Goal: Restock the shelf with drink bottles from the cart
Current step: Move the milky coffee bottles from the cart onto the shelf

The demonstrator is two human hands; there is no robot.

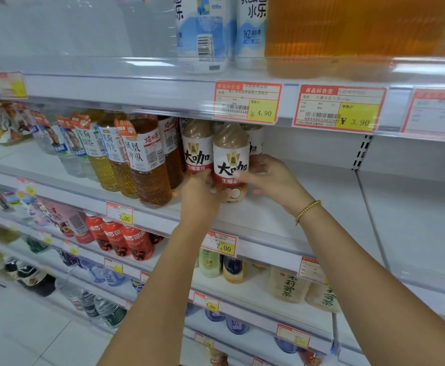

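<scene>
Both hands, left hand (199,190) & right hand (271,178), fingers wrapped round smooth plastic latte bottle (230,161), frame center, upright on white shelf (282,223).

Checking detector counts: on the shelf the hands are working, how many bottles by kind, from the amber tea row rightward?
Front-facing, visible ones only:
Amber tea bottles: 3
Brown latte bottles: 3, one in both hands (left hand, right hand)
Total: 6
</scene>
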